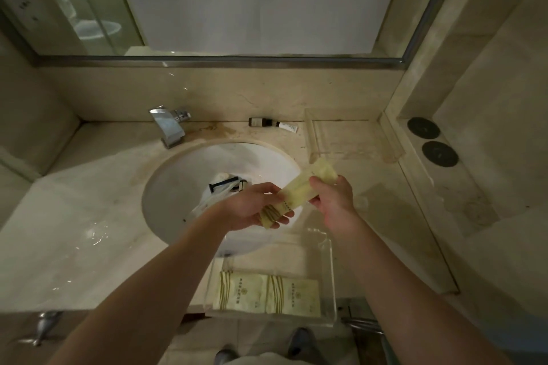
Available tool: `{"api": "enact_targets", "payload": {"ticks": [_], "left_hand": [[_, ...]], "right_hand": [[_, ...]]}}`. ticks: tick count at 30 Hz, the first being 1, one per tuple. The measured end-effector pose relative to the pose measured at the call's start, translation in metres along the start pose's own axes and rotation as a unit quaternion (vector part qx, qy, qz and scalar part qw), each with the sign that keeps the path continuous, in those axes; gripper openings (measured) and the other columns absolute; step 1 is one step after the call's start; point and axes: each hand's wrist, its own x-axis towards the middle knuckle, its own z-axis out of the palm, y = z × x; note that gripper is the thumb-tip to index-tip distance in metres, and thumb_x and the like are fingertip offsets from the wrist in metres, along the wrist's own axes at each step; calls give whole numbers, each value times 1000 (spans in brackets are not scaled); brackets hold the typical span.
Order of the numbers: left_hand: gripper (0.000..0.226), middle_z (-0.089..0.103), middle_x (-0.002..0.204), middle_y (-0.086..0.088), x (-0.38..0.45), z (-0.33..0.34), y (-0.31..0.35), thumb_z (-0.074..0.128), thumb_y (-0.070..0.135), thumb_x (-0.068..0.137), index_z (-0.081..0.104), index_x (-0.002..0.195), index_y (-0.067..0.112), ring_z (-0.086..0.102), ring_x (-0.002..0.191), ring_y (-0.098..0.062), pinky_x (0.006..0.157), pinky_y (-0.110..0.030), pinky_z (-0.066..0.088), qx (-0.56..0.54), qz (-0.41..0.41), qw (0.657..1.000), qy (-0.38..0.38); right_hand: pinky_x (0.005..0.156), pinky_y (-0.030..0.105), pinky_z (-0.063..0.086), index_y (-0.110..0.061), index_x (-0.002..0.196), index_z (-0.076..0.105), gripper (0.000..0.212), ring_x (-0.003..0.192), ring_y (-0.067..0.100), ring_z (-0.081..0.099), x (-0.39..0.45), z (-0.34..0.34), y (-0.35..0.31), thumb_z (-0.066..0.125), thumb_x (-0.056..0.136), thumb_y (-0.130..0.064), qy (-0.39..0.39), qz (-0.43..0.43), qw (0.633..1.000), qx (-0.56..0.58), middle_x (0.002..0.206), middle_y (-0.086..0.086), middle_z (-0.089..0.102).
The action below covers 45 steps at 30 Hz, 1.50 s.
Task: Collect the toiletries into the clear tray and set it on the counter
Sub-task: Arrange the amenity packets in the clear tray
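Observation:
Both hands hold one long pale yellow packet (299, 191) above the sink's right rim. My left hand (252, 207) grips its striped lower end and my right hand (333, 197) pinches its upper part. Below them a clear tray (330, 264) sits on the counter's front edge, with two cream packets (268, 293) lying flat in it. A dark razor (224, 185) and a clear plastic wrapper (207, 201) lie in the white sink (175, 187). A small dark bottle (260, 122) and a white tube (287, 126) lie at the back of the counter.
A chrome faucet (169, 126) stands behind the sink on the left. A second clear tray (355, 136) sits at the back right of the beige counter. Two round dark discs (431, 142) lie on the right ledge. A mirror (237, 0) covers the wall above.

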Motion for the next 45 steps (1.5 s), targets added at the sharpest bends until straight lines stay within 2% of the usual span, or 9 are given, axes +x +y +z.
{"api": "enact_targets", "payload": {"ticks": [5,9,13,20,25,32,37,41,45], "left_hand": [[7,66,96,-23,-11,-5,-14,49,13,96,53,91,10,66,78,-32,64,-36,54,-35,0,999,33],[11,60,91,-14,-15,-11,-23,53,4,92,54,85,12,61,79,-31,66,-40,56,-45,13,997,68],[14,64,91,-12,-16,-20,-30,59,4,86,57,81,17,60,79,-29,61,-36,48,-52,26,990,125],[12,70,86,-14,-28,-42,-34,57,-1,84,61,89,9,64,69,-25,57,-30,44,-61,48,979,186],[20,64,80,-16,-31,-53,-45,59,-4,80,68,82,14,62,63,-23,56,-30,43,24,-7,981,191],[20,66,78,-3,-33,-47,-56,59,-1,86,68,91,16,61,69,-18,62,-25,51,180,-37,965,185],[23,65,81,-4,-32,-47,-60,54,-2,88,67,94,15,60,70,-15,61,-20,48,238,-48,952,188],[26,66,92,-5,-30,-46,-64,51,-2,88,70,99,13,58,78,-16,64,-15,44,328,-37,927,181],[30,66,105,-5,-29,-43,-64,49,2,89,70,106,15,57,85,-16,64,-18,43,417,-26,892,173]], "right_hand": [[66,36,59,-2,112,52,40,91,29,68,-7,-4,15,71,77,-1,-29,-4,1000,8,108,17,65],[70,41,59,-5,93,57,24,85,30,68,-12,-10,30,73,75,-6,-26,-3,998,-54,100,17,66],[56,33,52,-6,90,58,12,67,23,61,-15,-19,42,66,82,-6,-38,-1,996,-78,89,17,63],[77,44,58,-8,111,58,22,81,26,62,-14,-31,65,58,89,-6,-15,84,993,-79,97,14,61],[60,35,56,-9,91,59,10,95,32,61,-26,-28,77,55,88,0,-50,125,984,-116,109,19,58],[82,46,58,-11,86,59,12,100,31,59,-33,-29,98,61,84,1,-86,129,966,-209,110,17,57],[69,34,55,-12,90,60,9,81,20,60,-39,-22,104,61,84,-6,-107,68,934,-333,88,3,59],[67,30,48,-17,76,59,8,73,17,57,-43,-17,108,65,77,-12,-127,9,901,-414,77,0,60],[74,28,49,-19,93,70,16,82,16,60,-46,-14,112,68,76,-18,-141,-16,865,-481,88,-2,64]]}}
